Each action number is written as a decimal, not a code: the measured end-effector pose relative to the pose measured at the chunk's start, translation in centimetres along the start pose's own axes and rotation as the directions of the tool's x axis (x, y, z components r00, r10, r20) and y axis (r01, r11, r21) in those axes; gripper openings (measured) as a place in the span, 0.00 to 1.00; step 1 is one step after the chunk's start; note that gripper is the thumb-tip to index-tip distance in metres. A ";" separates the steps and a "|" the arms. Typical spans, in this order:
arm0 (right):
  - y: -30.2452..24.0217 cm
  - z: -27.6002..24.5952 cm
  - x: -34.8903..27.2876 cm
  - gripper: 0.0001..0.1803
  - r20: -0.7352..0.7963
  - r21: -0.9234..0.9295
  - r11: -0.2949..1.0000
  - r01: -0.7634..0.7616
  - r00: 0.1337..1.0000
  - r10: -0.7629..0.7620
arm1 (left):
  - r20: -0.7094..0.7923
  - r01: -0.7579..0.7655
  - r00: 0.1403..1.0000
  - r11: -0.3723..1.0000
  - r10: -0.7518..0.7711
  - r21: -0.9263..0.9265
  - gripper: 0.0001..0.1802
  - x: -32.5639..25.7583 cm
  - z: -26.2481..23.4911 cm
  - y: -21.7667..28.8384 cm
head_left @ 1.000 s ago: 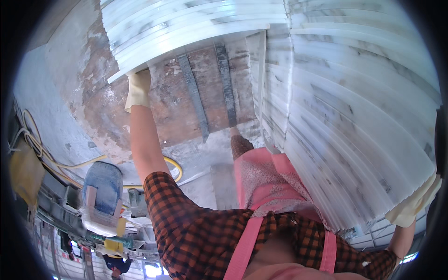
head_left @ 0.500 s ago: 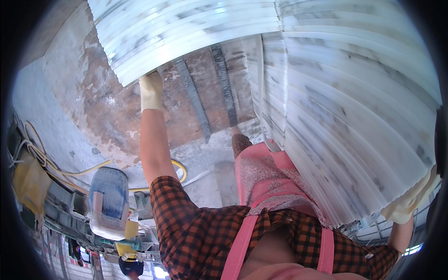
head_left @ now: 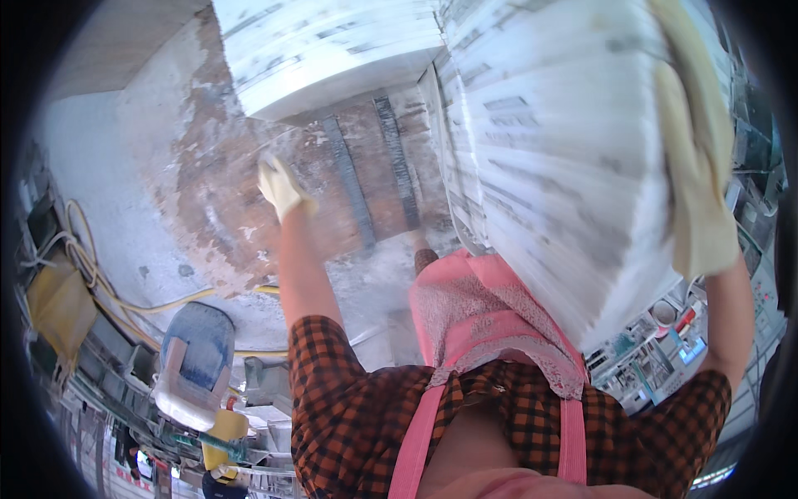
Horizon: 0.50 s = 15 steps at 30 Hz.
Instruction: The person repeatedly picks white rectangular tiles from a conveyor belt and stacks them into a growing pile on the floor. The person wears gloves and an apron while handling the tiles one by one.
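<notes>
Fingers of the gloved left hand (head_left: 281, 188) were loosely spread and empty, hanging over the brick floor (head_left: 366, 179), off to the left of the white sheet stack (head_left: 557, 158). The gloved right hand (head_left: 698, 166) was much nearer, laid flat on the stack's right face, along its long axis running away from the body.

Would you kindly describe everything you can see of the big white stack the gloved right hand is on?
The tall white stack of thin flat sheets fills the upper right of the view, motion-blurred, its layered edges streaked with grey marks. It looks like paper or plastic. The pale-gloved right hand lies flat against its right side; its lower corner hangs over the pink lace-trimmed apron.
</notes>
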State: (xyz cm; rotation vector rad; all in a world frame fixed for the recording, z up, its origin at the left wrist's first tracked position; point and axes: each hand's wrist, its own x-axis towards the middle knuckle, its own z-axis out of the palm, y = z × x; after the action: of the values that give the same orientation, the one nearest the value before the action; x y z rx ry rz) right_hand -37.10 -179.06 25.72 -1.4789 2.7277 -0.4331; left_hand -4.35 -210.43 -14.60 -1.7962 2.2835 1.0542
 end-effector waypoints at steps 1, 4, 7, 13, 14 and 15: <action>-0.4 -0.1 -0.3 0.27 -0.016 -0.022 0.999 -0.027 1.000 0.026 | -0.022 -0.052 0.998 0.998 0.052 -0.017 0.29 -3.2 -1.2 -1.8; -1.2 -0.2 -0.6 0.26 -0.076 -0.044 0.997 -0.060 0.996 0.057 | 0.096 0.164 0.981 0.986 -0.166 0.024 0.26 -13.0 -4.4 -8.8; -2.3 -0.6 -0.6 0.26 -0.137 -0.020 0.998 -0.063 0.989 0.060 | 0.041 0.238 0.969 0.968 -0.242 0.083 0.24 -24.8 -7.8 -15.9; -2.8 -1.7 -1.7 0.24 -0.257 -0.019 0.995 0.096 0.962 -0.097 | -0.105 0.591 0.785 0.789 -0.610 -0.165 0.21 -49.0 -12.9 -22.1; -2.6 -1.5 -2.3 0.25 -0.200 -0.064 0.993 0.101 0.973 -0.112 | -0.154 0.648 0.704 0.716 -0.693 -0.260 0.21 -52.9 -12.5 -22.6; -2.2 -1.1 -2.7 0.27 -0.177 -0.109 0.978 0.177 0.965 -0.194 | -0.105 0.572 0.673 0.605 -0.732 -0.554 0.20 -57.0 -11.5 -23.4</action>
State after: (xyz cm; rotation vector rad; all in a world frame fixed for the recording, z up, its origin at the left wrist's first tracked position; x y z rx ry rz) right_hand -33.95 -177.76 26.96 -1.8166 2.7937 -0.4782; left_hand 38.69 -170.80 7.89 -2.8746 1.2084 1.2826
